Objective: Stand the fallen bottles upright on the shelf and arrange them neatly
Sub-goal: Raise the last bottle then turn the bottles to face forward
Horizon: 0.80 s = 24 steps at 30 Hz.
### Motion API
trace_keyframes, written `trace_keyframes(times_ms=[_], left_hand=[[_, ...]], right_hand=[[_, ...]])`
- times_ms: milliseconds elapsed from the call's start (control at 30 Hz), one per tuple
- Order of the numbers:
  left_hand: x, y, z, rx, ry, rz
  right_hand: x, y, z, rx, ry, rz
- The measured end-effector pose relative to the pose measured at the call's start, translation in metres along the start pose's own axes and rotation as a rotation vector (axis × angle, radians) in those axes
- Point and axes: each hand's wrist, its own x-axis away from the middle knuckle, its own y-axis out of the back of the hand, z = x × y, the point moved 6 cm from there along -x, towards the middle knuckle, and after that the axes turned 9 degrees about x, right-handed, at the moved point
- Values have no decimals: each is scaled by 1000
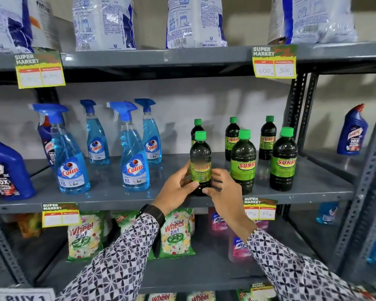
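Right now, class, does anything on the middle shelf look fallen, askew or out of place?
Nothing lies fallen. Both hands, left hand and right hand, clasp one dark green-capped Sunny bottle upright at the grey metal shelf front; it stands forward of its row.

Both hands — left hand [175, 187], right hand [223, 193] — clasp 1 upright Sunny bottle [200, 162] on the shelf [109, 192].

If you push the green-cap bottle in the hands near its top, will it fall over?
Probably, yes. The bottle is tall and narrow, so a high push would likely tip it. It looks full of dark liquid, so it is probably heavy. Lying down, its round body could roll along the shelf.
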Motion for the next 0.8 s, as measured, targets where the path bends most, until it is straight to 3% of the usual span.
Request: trace_keyframes(times_ms=[167, 300, 333, 400, 533, 667, 800], left_hand=[[12, -2, -9, 12, 8, -80], [56, 3, -26, -62, -93, -584], [64, -6, -33, -83, -135, -628], [67, -38, -46, -130, -168, -553], [38, -116, -61, -212, -110, -231], [-3, -129, -49, -223, 43, -260], [-26, -127, -32, -100, -11, -189]], right_hand=[[13, 12, -3, -9, 52, -2], [26, 65, -19, 38, 75, -244], [26, 79, -24, 45, 73, -308], [21, 99, -33, 64, 65, -370], [4, 113, -49, 58, -43, -252], [-8, 114, -56, 25, -43, -179], [-18, 111, -60, 72, 15, -147]])
